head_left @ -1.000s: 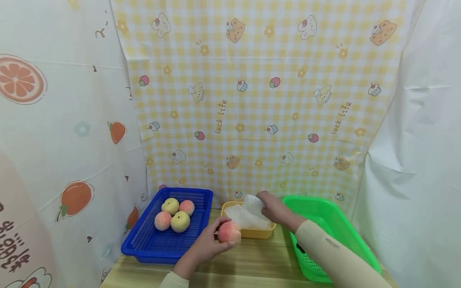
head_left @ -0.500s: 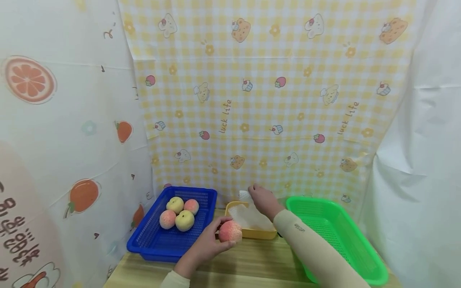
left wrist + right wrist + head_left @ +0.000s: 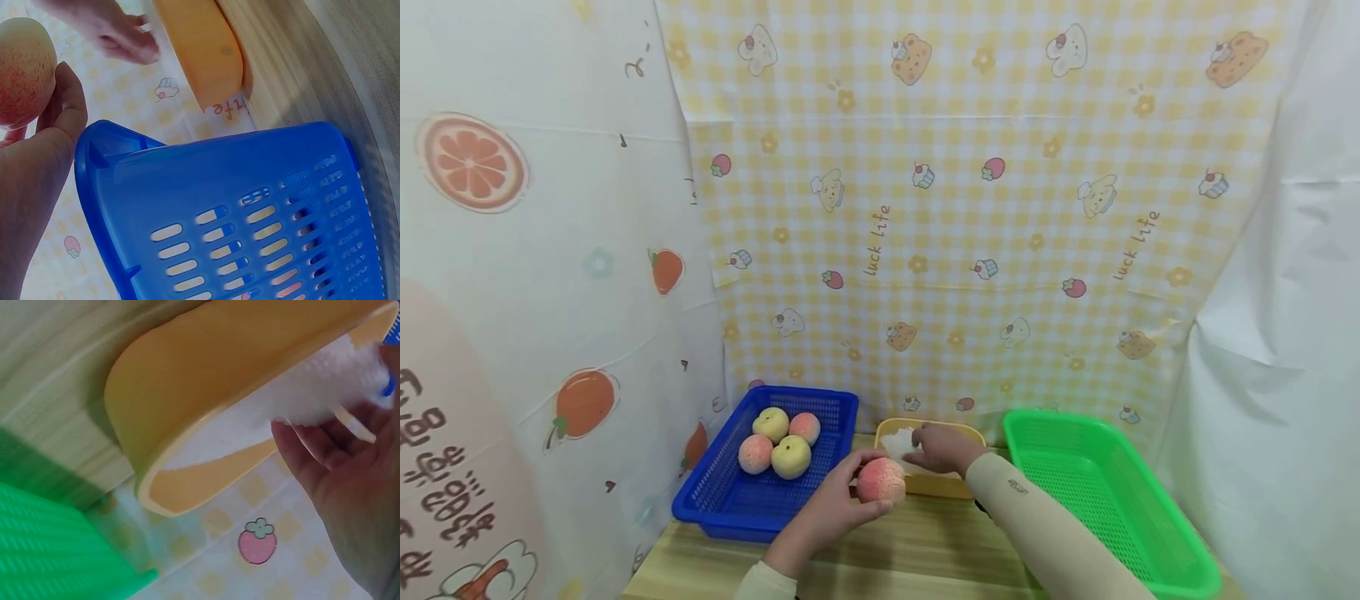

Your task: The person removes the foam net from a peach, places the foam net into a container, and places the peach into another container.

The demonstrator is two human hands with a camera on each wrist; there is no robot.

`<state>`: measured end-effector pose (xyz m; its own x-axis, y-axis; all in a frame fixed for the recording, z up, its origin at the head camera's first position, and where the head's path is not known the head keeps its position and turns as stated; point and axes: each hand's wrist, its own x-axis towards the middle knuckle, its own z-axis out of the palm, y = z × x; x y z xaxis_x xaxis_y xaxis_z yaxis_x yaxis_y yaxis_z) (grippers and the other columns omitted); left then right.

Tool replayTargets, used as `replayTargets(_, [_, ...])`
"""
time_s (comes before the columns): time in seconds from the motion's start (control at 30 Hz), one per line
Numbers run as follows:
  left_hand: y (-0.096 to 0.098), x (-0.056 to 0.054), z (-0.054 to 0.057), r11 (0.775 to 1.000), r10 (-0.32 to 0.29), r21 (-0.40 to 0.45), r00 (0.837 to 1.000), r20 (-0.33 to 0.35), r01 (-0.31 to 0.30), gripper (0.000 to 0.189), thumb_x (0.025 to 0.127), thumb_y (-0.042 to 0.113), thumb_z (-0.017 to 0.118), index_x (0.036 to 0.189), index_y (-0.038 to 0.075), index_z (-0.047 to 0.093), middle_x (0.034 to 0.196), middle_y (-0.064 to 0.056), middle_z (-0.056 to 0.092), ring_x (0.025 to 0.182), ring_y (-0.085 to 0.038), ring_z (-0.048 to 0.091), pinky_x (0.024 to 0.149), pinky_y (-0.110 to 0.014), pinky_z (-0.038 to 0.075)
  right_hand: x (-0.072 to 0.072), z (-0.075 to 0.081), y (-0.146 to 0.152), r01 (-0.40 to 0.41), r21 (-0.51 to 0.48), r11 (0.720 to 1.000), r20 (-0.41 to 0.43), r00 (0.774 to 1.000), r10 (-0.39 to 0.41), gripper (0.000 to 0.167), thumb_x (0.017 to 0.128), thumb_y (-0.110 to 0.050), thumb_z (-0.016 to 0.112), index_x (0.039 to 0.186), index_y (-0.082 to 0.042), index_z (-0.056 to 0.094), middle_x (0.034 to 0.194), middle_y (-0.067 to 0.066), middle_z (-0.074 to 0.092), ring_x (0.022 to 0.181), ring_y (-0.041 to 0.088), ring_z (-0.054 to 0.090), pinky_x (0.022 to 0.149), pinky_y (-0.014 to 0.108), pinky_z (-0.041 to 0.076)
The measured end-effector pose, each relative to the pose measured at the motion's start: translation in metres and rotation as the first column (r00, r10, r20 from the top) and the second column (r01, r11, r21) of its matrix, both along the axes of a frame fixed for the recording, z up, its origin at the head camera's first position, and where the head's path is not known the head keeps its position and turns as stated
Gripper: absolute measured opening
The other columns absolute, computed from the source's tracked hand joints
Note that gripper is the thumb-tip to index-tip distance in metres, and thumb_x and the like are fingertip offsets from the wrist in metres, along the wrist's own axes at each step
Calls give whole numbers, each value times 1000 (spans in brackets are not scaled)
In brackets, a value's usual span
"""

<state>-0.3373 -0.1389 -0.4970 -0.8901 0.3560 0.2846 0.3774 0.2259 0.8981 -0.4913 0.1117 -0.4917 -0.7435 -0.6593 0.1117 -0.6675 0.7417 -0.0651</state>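
My left hand [image 3: 835,504] grips a pink and cream peach [image 3: 882,481] at the front of the yellow tub [image 3: 946,485]. That peach [image 3: 24,72] fills the upper left corner in the left wrist view, with fingers curled behind it. Over the tub, my right hand [image 3: 946,448] has its fingers bent at a white foam fruit net [image 3: 895,442]. In the right wrist view the net [image 3: 312,387] is blurred and bunched at the fingers, and it appears pinched there; the thumb's contact is partly hidden. More white netting lies inside the tub.
A blue basket [image 3: 733,527] at left holds several peaches [image 3: 791,457], some yellow and some pink. At right stands a green basket [image 3: 1105,500]. The baskets and tub rest on a wooden table [image 3: 940,550] before a checked cloth [image 3: 880,208].
My right hand has come down and left, from lifting white netting above the tub to working low over it. The left hand keeps its grip on the peach; the view has shifted slightly.
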Motion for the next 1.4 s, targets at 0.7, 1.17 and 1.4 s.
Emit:
replayTargets(0.7, [-1,-3,3,1000,1,0,1000,8,-1,70,98,28,88,157,13,54,148,-11,59,121,-23,65,98,-42,59,-29,-41,-2,64,13,998,-25,998,-64,35,88,-18,97,107,-8,69,93,4,53,76,17,52,69,36,51])
replayTargets(1.17, [-3,-3,4,1000,7,0,1000,4,-7,70,98,27,88,157,12,54,147,-12,60,120,-23,66,96,-34,59,-11,-4,3,142,-159,977,153,981,-118,28,94,-16,89,111,1,73,106,12,70,96,27,67,90,48,58])
replayTargets(1.4, [-5,-3,4,1000,14,-16,1000,2,-14,70,98,29,87,158,13,53,148,-12,59,120,-23,66,95,-34,59,-4,4,7,134,-190,972,115,987,-113,27,99,-17,82,117,0,72,110,13,66,100,30,66,93,50,58])
